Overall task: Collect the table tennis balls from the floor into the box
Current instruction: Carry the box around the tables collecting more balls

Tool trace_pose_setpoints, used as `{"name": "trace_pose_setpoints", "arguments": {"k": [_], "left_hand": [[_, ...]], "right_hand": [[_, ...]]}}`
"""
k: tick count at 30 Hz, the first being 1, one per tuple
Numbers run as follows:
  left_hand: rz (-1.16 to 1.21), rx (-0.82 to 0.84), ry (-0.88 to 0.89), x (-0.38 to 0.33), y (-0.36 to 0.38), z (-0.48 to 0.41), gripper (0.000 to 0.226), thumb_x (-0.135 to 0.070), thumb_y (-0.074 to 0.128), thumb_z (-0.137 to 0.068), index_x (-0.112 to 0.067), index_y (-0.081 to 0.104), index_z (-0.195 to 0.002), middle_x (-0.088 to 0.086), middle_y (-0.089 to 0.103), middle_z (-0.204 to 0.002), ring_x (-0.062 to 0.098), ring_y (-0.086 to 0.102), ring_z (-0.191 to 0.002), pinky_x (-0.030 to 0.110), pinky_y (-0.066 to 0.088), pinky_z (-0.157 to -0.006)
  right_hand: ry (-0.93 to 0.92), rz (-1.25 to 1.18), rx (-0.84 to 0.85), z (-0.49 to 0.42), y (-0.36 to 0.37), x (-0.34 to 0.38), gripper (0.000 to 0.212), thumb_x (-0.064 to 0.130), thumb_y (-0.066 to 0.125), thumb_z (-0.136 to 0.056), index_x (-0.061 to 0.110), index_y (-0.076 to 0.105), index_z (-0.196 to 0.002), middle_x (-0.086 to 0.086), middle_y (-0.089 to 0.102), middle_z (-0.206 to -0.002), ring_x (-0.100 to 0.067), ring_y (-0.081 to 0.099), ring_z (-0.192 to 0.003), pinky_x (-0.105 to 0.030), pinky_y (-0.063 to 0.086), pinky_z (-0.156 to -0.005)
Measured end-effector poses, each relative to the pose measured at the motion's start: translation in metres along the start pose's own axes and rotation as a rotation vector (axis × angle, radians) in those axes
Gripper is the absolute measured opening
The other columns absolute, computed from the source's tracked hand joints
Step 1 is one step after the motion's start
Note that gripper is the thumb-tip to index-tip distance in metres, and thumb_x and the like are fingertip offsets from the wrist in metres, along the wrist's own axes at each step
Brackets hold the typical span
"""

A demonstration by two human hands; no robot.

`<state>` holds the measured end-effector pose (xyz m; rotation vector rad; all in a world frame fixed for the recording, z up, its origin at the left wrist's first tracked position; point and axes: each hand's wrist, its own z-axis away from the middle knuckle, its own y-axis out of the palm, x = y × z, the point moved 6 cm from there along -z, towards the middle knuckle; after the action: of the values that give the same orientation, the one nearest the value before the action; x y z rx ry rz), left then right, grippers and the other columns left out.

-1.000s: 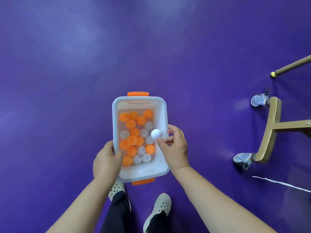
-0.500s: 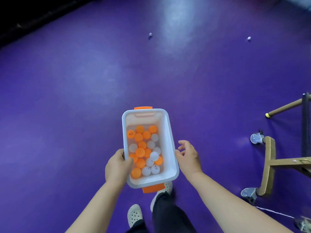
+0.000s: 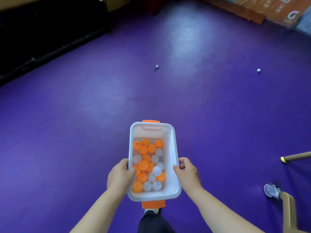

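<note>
- Underfoot and ahead, the purple floor (image 3: 67,132) runs to a dark wall. A wheeled wooden frame (image 3: 287,206) stands at the right edge.
- The white box (image 3: 175,148), with orange handles at both ends, is held roughly level in front of the body, its long side pointing forward.
- The left hand (image 3: 120,175) grips the left rim, thumb hooked inside and fingers hidden beneath. The right hand (image 3: 188,170) clasps the right rim, thumb on the rim and fingers (image 3: 182,160) curled against the outer wall.
- A heap of balls (image 3: 146,165), orange and white, covers most of the box bottom, so collecting looks well along.
- Two remain far ahead on the floor, well apart: the centre ball (image 3: 157,66) and the right ball (image 3: 258,70).
- The step in hand appears to be carrying the box toward them. The next move calls for walking forward, freeing one hand, and stooping for the centre ball while keeping the box level.
</note>
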<state>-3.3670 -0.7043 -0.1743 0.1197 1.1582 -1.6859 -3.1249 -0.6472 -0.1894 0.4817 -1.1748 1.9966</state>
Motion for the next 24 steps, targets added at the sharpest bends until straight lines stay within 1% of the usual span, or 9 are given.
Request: {"name": "trace_pose_setpoints", "arguments": {"k": [2,5,8,11,15,18,22,24], "left_hand": [[-0.003,0.003,0.013,-0.032,-0.004,-0.026,0.010,-0.021,0.054,-0.081,-0.023,0.059,-0.090,-0.006,0.066,-0.079,0.015,0.061,-0.072,0.027,0.044,-0.054],[-0.003,-0.017,0.038,-0.077,-0.014,-0.064,0.010,-0.020,0.055,-0.081,-0.024,0.058,-0.090,-0.005,0.064,-0.078,0.015,0.060,-0.071,0.026,0.042,-0.051],[-0.006,-0.029,0.050,-0.116,-0.029,-0.106,0.010,-0.020,0.054,-0.082,-0.024,0.057,-0.090,-0.006,0.062,-0.076,0.012,0.056,-0.067,0.023,0.038,-0.048],[-0.020,-0.035,0.056,-0.154,-0.047,-0.156,0.011,-0.019,0.054,-0.079,-0.024,0.058,-0.088,-0.005,0.062,-0.075,0.013,0.056,-0.067,0.025,0.038,-0.049],[-0.015,-0.011,0.080,-0.208,-0.070,-0.235,0.009,-0.018,0.054,-0.078,-0.024,0.057,-0.085,-0.006,0.061,-0.073,0.011,0.054,-0.064,0.024,0.036,-0.048],[-0.025,0.017,0.118,-0.251,-0.087,-0.293,0.010,-0.018,0.053,-0.076,-0.022,0.058,-0.084,-0.003,0.064,-0.076,0.018,0.060,-0.070,0.027,0.041,-0.053],[-0.064,0.027,0.181,-0.318,-0.108,-0.376,0.008,-0.017,0.053,-0.076,-0.019,0.058,-0.082,-0.002,0.059,-0.068,0.018,0.051,-0.062,0.028,0.035,-0.051],[-0.083,0.026,0.201,-0.353,-0.114,-0.412,0.008,-0.017,0.053,-0.076,-0.018,0.058,-0.082,-0.002,0.058,-0.067,0.019,0.050,-0.062,0.028,0.034,-0.051]], "right_hand": [[-0.012,0.016,0.008,-0.032,-0.015,0.023,0.007,0.024,0.056,-0.086,0.025,0.053,-0.093,0.007,0.055,-0.075,-0.011,0.051,-0.065,-0.028,0.041,-0.055],[-0.010,0.011,-0.005,-0.074,-0.031,0.059,0.011,0.023,0.056,-0.086,0.022,0.052,-0.097,0.005,0.059,-0.080,-0.014,0.056,-0.069,-0.032,0.046,-0.058],[-0.002,-0.006,-0.019,-0.118,-0.042,0.096,0.010,0.023,0.055,-0.087,0.023,0.052,-0.096,0.006,0.061,-0.083,-0.014,0.060,-0.073,-0.031,0.048,-0.060],[-0.012,-0.023,-0.031,-0.168,-0.051,0.135,0.008,0.022,0.056,-0.086,0.023,0.053,-0.093,0.004,0.062,-0.083,-0.014,0.059,-0.072,-0.031,0.048,-0.060],[-0.003,-0.061,-0.073,-0.241,-0.064,0.191,0.005,0.019,0.057,-0.084,0.020,0.056,-0.088,0.001,0.060,-0.080,-0.014,0.053,-0.068,-0.030,0.045,-0.059],[0.016,-0.091,-0.109,-0.286,-0.075,0.231,0.005,0.018,0.058,-0.084,0.018,0.056,-0.088,0.001,0.055,-0.076,-0.014,0.049,-0.065,-0.027,0.040,-0.056],[0.051,-0.128,-0.171,-0.354,-0.094,0.282,0.006,0.018,0.059,-0.082,0.020,0.056,-0.087,-0.002,0.056,-0.077,-0.014,0.048,-0.064,-0.028,0.039,-0.057],[0.063,-0.138,-0.198,-0.385,-0.105,0.306,0.006,0.018,0.059,-0.083,0.020,0.056,-0.087,0.000,0.051,-0.074,-0.014,0.044,-0.063,-0.029,0.038,-0.056]]}}
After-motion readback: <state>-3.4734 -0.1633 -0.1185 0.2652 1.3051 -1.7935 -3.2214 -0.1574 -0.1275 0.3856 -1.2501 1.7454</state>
